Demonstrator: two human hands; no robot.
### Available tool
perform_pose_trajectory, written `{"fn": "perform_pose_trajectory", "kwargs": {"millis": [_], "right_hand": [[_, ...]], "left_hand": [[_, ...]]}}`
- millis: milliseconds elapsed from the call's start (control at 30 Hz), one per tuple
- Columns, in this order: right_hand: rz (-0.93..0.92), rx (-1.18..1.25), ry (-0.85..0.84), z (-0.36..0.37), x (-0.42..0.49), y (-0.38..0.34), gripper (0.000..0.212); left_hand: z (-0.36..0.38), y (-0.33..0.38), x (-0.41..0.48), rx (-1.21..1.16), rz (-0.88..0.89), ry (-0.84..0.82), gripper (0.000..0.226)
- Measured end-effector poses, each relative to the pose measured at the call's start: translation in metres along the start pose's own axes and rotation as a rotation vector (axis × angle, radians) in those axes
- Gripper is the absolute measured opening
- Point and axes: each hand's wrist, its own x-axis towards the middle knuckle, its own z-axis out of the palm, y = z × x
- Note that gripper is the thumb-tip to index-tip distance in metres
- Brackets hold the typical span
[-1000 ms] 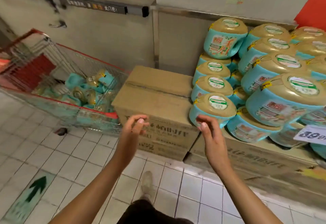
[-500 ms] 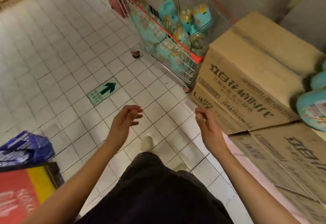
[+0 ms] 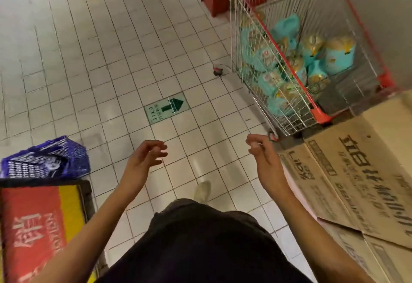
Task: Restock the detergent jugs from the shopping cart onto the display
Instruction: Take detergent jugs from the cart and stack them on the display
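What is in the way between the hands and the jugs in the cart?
The cart's wire wall stands between the jugs and the left hand and right hand. The top looks open, so reaching over the rim should work.

Detergent jugs (image 3: 287,64) lie in the shopping cart (image 3: 321,113), behind cardboard boxes (image 3: 356,171).

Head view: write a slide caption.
Left hand and right hand, empty, above white tiles near red-rimmed wire shopping cart holding teal, gold-capped detergent jugs.

Wire-metal shopping cart (image 3: 252,44); glossy floor tiles (image 3: 116,64)
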Motion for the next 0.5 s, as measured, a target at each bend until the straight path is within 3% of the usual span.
{"fn": "perform_pose_trajectory", "kwargs": {"millis": [267,367,500], "right_hand": [[0.109,-0.024,0.068,-0.010,0.046,-0.001,0.030],[0.122,-0.021,0.105,-0.025,0.072,-0.002,0.041],[0.151,0.013,0.128,-0.047,0.127,-0.003,0.039]], "left_hand": [[0.021,0.036,0.109,-0.008,-0.013,-0.096,0.037],[0.043,0.063,0.158,-0.030,0.030,-0.134,0.043],[0.066,0.096,0.225,-0.012,0.071,-0.157,0.045]]}}
